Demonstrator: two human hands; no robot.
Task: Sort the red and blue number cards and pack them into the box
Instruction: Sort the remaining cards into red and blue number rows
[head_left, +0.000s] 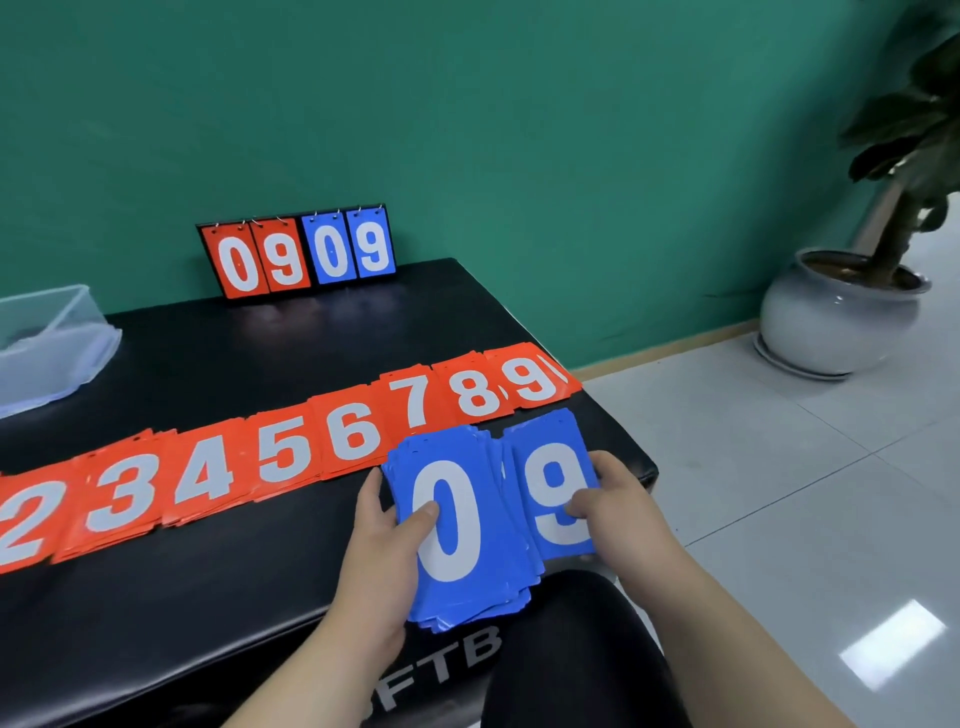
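Here we are at the near right corner of the black table (260, 338), and both hands are busy with the blues. The left hand (384, 540) grips the blue stack (457, 561), thumb pressed on the white 0 on top and fingers wrapped round the left edge. I'd say that's to stop the loose, slightly fanned pile from sliding apart. The right hand (623, 509) pinches the blue 9 card (550, 467), thumb on its face and fingers behind its right edge. That card sits just beside the stack and overlaps it a little. It looks like one card being dealt off or tucked in, though which I can't say.

Behind them the red cards (291, 457) lie face up in an overlapping row across the table, reading 2, 3, 4, 5, 6, 7, 8, 9, with another card peeking past the 9. Laid out like that, I'd guess, so the order can be checked at a glance.

The box (57, 312), clear plastic, waits well apart at the far left edge, and no cards can be made out in it yet. At the back, against the green wall, a scoreboard (298, 252) shows 09 in red and 09 in blue, hung on rings. On the table's front edge is some lettering (447, 665) that reads "FTB", with the start hidden by an arm.
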